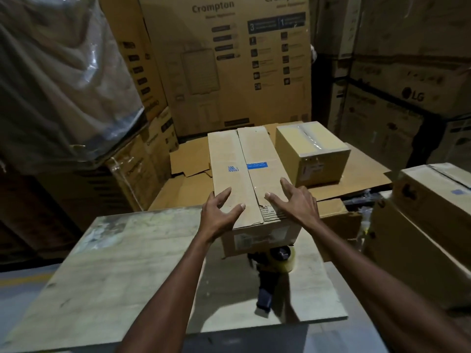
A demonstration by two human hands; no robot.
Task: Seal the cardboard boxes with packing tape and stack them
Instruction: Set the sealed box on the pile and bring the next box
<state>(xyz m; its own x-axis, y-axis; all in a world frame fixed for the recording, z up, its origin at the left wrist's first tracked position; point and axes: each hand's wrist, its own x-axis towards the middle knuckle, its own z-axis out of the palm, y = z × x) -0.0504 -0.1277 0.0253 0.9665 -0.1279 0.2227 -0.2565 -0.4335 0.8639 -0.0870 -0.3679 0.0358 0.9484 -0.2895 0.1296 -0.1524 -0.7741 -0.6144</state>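
Note:
A long cardboard box (244, 169) lies lengthwise ahead of me, its near end over the far edge of the wooden board (142, 263). Its top flaps meet along a centre seam with a blue label; the near end of the seam is torn. My left hand (219, 212) rests on the near left corner of the top, fingers spread. My right hand (295, 202) rests on the near right corner, fingers spread. A tape dispenser (274, 271) with a clear roll lies on the board just below the box's near face. A smaller taped box (313, 151) stands behind on the right.
Flattened cardboard sheets (188, 159) lie under and behind the boxes. Tall printed cartons (229, 59) wall off the back. A plastic-wrapped stack (58, 72) rises at the left. More cartons (430, 200) stand close on the right.

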